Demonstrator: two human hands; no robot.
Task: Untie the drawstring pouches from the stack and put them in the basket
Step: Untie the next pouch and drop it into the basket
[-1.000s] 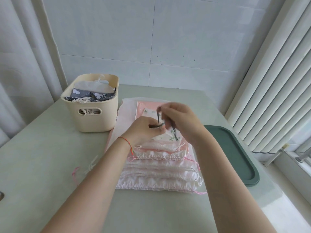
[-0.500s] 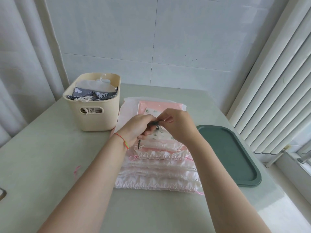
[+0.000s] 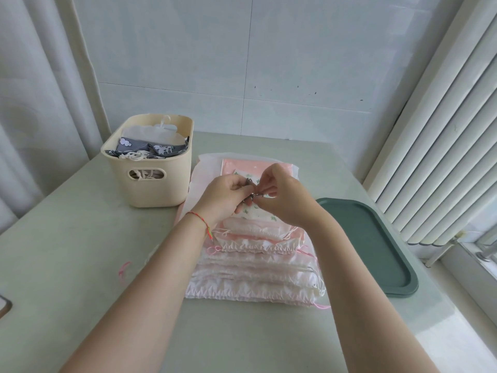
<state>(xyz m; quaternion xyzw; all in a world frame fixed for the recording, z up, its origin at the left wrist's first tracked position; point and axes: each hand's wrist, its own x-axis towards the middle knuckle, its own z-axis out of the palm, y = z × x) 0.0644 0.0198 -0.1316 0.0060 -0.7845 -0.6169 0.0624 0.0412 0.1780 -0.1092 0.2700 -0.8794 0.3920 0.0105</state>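
My left hand and right hand meet above the stack of pink pouches on the worktop, each grip pinching the dark cord of the top pouch. The basket stands just left of the stack, with grey pouches inside. A green tray lies to the right.

Both forearms are bare, with no sleeves in sight; the left hand has a thin red cord bracelet round its wrist, its loose end running into bright green and pink strands; the right hand wears nothing on wrist or fingers that can be seen.
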